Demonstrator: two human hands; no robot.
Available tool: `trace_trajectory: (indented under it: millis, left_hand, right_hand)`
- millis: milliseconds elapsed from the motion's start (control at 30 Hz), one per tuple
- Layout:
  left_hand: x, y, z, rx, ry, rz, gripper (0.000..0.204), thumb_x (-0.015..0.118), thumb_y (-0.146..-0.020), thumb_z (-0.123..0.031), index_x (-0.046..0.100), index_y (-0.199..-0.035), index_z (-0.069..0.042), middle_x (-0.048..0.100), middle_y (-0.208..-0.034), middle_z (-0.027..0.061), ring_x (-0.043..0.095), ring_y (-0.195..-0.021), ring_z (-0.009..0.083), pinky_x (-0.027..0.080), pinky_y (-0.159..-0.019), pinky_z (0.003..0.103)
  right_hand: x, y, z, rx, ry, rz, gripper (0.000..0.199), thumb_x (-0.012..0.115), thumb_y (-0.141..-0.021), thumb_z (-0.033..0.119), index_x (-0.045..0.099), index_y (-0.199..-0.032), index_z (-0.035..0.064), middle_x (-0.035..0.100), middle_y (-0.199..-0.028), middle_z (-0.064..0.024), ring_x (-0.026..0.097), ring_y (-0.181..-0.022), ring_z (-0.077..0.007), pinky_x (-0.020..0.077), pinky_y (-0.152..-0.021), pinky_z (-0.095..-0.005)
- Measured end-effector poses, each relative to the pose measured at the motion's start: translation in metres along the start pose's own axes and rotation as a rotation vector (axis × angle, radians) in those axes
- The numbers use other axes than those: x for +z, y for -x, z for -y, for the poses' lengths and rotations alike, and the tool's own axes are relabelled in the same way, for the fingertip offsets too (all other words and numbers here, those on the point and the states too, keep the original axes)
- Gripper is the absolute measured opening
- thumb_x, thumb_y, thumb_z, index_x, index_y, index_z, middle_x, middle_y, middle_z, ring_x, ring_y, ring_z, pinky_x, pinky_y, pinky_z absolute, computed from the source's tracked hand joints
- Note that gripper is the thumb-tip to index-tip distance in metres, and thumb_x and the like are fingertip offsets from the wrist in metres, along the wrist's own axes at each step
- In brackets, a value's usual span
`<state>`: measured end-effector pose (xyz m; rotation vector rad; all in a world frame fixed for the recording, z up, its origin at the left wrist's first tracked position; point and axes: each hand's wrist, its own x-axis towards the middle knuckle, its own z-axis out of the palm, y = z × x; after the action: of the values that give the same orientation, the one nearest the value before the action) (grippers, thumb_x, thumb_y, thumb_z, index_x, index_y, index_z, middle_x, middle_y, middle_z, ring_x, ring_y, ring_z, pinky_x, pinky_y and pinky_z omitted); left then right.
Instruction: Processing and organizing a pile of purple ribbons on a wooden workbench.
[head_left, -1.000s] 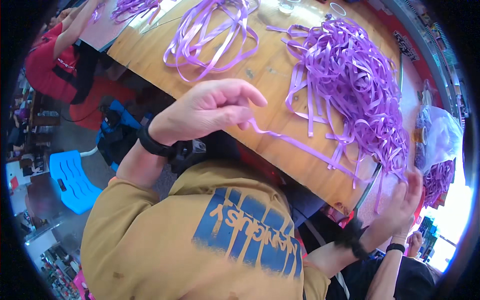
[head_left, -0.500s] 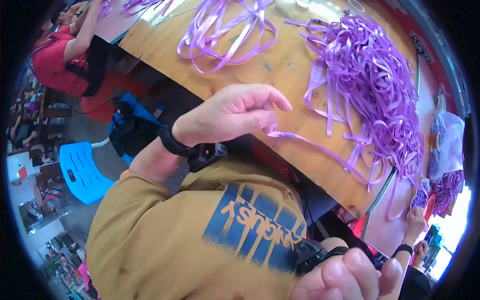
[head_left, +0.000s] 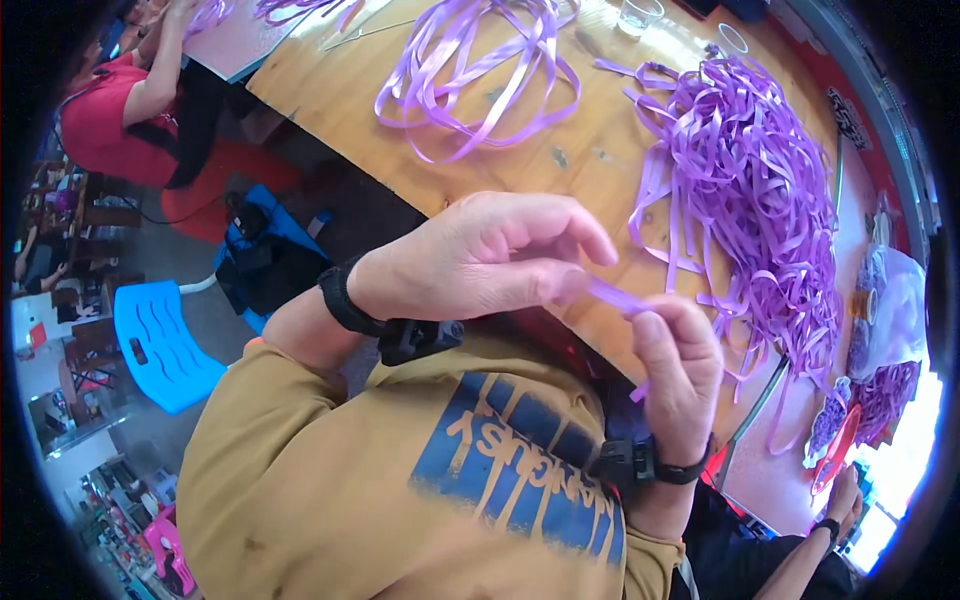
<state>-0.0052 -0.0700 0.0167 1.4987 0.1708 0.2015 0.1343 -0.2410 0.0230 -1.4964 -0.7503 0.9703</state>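
Note:
A short stretch of purple ribbon (head_left: 614, 295) runs between my two hands, over the near edge of the wooden table (head_left: 560, 215). My left hand (head_left: 465, 260) pinches its left end between thumb and fingers. My right hand (head_left: 685, 380) grips the ribbon a little to the right, thumb against forefinger. A bit of ribbon shows below the right fingers. Beyond them on the table lies a large tangled heap of purple ribbons (head_left: 755, 165). Farther left is a loose coil of the same ribbon (head_left: 490, 125).
A clear cup (head_left: 640, 16) stands at the table's far side. Right of it is a second surface with a clear plastic bag (head_left: 897, 300). Another person's arm (head_left: 805, 555) reaches in at lower right. At left are a person in red (head_left: 112, 125) and a blue stool (head_left: 165, 350).
My right hand has risen from the lower edge to the ribbon and taken hold of it beside my left hand. The left hand still pinches the ribbon.

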Motion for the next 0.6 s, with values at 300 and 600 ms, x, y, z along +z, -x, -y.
trace_trajectory:
  millis: [300,600]
  left_hand:
    - [-0.002,-0.002,0.013,0.001,0.076,-0.079,0.026,0.05,-0.087,-0.006,0.048,-0.113,-0.003,0.054,-0.08,-0.0004,0.053,-0.075,0.0051,0.042,-0.068,0.019]
    - [0.015,-0.012,0.002,0.035,0.046,0.049,0.025,0.047,-0.087,-0.001,0.045,-0.111,0.001,0.056,-0.082,0.0024,0.055,-0.075,0.0076,0.044,-0.07,0.021]
  right_hand:
    - [-0.021,-0.014,-0.006,-0.337,1.54,-0.32,0.017,0.054,-0.085,0.012,0.059,-0.097,0.0013,0.058,-0.087,-0.0057,0.053,-0.079,-0.0162,0.0386,-0.07,-0.0291]
    - [0.02,-0.008,0.004,-0.13,-0.018,0.093,0.041,0.046,-0.09,0.004,0.033,-0.129,0.0006,0.052,-0.097,-0.0084,0.051,-0.087,-0.0121,0.0424,-0.076,-0.0241]
